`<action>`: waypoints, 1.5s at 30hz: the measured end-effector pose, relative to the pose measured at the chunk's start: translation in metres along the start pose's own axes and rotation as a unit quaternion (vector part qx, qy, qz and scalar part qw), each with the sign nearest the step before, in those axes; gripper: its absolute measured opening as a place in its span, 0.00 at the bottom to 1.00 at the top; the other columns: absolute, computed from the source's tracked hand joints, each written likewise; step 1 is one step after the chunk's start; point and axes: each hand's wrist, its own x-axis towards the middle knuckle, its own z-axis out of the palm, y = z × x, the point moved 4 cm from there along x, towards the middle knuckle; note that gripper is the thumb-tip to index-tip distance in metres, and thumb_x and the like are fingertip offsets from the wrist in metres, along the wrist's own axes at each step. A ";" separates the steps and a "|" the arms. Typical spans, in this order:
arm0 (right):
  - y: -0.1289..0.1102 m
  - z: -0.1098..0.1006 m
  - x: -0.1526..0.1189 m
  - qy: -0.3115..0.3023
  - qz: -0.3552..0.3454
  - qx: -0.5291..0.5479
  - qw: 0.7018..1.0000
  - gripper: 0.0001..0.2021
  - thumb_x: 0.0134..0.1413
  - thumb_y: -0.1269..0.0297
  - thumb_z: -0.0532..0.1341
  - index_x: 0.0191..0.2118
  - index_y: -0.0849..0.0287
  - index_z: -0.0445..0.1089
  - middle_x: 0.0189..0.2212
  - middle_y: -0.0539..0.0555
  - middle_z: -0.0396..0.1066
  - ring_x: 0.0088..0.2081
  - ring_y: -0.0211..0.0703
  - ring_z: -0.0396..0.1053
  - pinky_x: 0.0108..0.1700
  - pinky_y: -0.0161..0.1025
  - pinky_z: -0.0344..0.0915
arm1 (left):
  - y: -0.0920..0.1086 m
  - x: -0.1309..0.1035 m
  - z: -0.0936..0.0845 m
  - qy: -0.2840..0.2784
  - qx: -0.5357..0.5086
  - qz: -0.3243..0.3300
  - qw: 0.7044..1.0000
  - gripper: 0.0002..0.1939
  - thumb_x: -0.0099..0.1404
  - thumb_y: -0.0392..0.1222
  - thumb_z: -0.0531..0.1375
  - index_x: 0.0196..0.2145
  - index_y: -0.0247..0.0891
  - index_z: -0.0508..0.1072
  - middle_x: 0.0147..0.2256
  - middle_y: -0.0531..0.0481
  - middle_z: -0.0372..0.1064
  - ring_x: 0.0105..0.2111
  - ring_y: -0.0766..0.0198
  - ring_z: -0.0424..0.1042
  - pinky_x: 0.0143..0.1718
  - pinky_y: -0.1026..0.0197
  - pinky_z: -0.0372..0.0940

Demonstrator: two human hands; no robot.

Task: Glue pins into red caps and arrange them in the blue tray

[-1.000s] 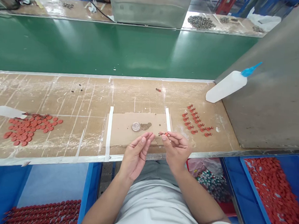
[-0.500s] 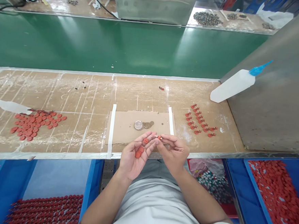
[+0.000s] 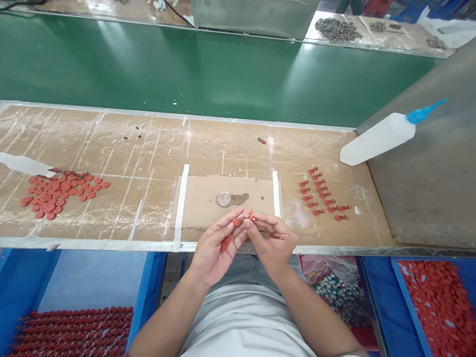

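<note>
My left hand (image 3: 213,253) is palm up with curled fingers, cradling red discs (image 3: 225,244) partly covered by the thumb. Between its thumb and fingers is another red disc (image 3: 236,222). Fingertips of my right hand (image 3: 273,242) pinch a small red-and-metal piece (image 3: 252,218) close beside that disc; whether the two touch, I cannot tell. Just beyond the hands, a small round clear dish (image 3: 223,199) rests on a cardboard sheet (image 3: 203,211), with a wet brown patch (image 3: 240,199) beside it.
Loose red discs (image 3: 53,195) lie at left by a white strip (image 3: 17,162). Rows of red pieces with metal stems (image 3: 320,188) stand at right, near a leaning white bottle (image 3: 377,139). Blue bins of red parts (image 3: 445,307) flank me below the table. A green belt (image 3: 237,75) runs behind.
My left thumb has moved up to the upper disc, bringing it closer to the piece in my right fingers. The palm discs are more covered. The view has shifted slightly.
</note>
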 end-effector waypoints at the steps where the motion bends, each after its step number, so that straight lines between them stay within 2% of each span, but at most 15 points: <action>1: 0.000 0.000 0.000 0.002 0.002 0.000 1.000 0.10 0.44 0.71 0.69 0.35 0.56 0.74 0.31 0.51 0.79 0.33 0.41 0.77 0.35 0.34 0.76 | 0.000 0.000 -0.001 0.005 0.003 -0.001 1.000 0.18 0.64 0.31 0.56 0.52 0.33 0.70 0.54 0.39 0.67 0.52 0.60 0.70 0.55 0.60 0.64; 8: 0.003 -0.002 0.000 0.010 0.022 0.009 1.000 0.10 0.44 0.70 0.69 0.36 0.55 0.74 0.32 0.51 0.78 0.33 0.40 0.77 0.37 0.34 0.76 | -0.004 0.000 -0.009 0.051 0.015 -0.002 0.999 0.17 0.62 0.32 0.60 0.49 0.33 0.72 0.48 0.41 0.73 0.48 0.62 0.72 0.52 0.64 0.66; 13: 0.007 -0.002 0.002 0.009 0.034 0.010 0.999 0.10 0.44 0.68 0.69 0.36 0.57 0.74 0.31 0.52 0.78 0.33 0.41 0.77 0.36 0.35 0.75 | -0.002 -0.003 -0.006 0.030 0.034 -0.007 0.999 0.16 0.63 0.34 0.59 0.49 0.32 0.73 0.49 0.40 0.73 0.50 0.60 0.71 0.54 0.63 0.65; 17: 0.009 -0.003 0.001 0.012 0.042 -0.004 0.999 0.10 0.43 0.66 0.70 0.35 0.58 0.74 0.31 0.53 0.78 0.33 0.42 0.77 0.36 0.36 0.75 | 0.000 -0.005 -0.004 0.009 0.056 -0.013 0.998 0.18 0.61 0.32 0.60 0.50 0.32 0.71 0.51 0.39 0.71 0.52 0.58 0.69 0.54 0.62 0.64; 22: 0.009 -0.003 0.001 0.013 0.048 -0.005 0.999 0.11 0.43 0.63 0.70 0.35 0.58 0.73 0.30 0.54 0.78 0.32 0.44 0.77 0.34 0.38 0.76 | -0.001 -0.005 -0.010 0.033 0.065 -0.009 0.997 0.22 0.59 0.32 0.63 0.52 0.35 0.70 0.50 0.40 0.72 0.50 0.59 0.71 0.51 0.63 0.67; 30: 0.009 -0.001 -0.001 0.001 0.046 -0.008 0.999 0.11 0.43 0.64 0.70 0.36 0.58 0.73 0.30 0.53 0.78 0.33 0.44 0.77 0.36 0.39 0.76 | -0.002 -0.004 -0.017 0.055 0.088 0.012 0.995 0.19 0.58 0.34 0.64 0.49 0.36 0.73 0.47 0.42 0.74 0.45 0.60 0.74 0.43 0.66 0.71; 36: 0.005 0.002 -0.002 -0.009 0.025 -0.011 1.000 0.10 0.44 0.66 0.69 0.36 0.57 0.73 0.30 0.53 0.78 0.32 0.43 0.77 0.37 0.38 0.76 | 0.000 -0.003 -0.021 0.065 0.109 0.037 0.991 0.18 0.56 0.36 0.65 0.46 0.36 0.75 0.45 0.43 0.75 0.42 0.60 0.76 0.41 0.65 0.72; 45: 0.005 0.006 -0.005 -0.015 0.045 0.006 0.999 0.10 0.43 0.67 0.69 0.36 0.57 0.73 0.30 0.52 0.78 0.32 0.43 0.77 0.36 0.38 0.77 | -0.001 -0.002 -0.024 0.066 0.117 0.056 0.989 0.16 0.54 0.39 0.67 0.42 0.36 0.76 0.43 0.43 0.76 0.42 0.60 0.76 0.39 0.64 0.72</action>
